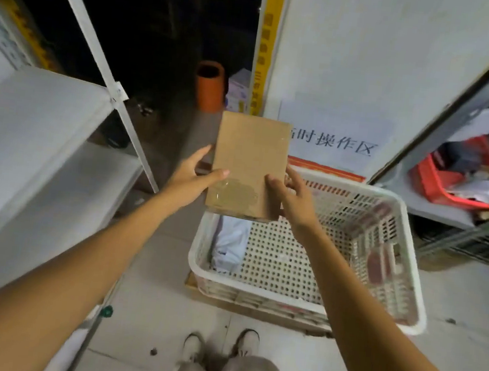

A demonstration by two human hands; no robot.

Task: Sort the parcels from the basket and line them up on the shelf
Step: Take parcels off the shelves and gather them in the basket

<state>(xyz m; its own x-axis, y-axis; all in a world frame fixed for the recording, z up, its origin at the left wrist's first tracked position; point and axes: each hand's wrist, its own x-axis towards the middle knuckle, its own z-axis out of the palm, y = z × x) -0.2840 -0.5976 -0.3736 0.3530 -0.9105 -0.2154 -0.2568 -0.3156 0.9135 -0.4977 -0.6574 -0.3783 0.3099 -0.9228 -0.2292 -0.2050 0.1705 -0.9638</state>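
Squarely between both hands (191, 176), cardboard parcel (249, 158).

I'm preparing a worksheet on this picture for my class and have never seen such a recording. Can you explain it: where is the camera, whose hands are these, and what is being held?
There is no machine here. A person wears one wide-angle camera on the head, so you look down along their own arms. The left hand and right hand each grip a side edge of a flat brown cardboard parcel, held above a white perforated basket. One pale wrapped parcel lies at the basket's left end. On the left stands a white shelf, where the parcels are to be lined up.
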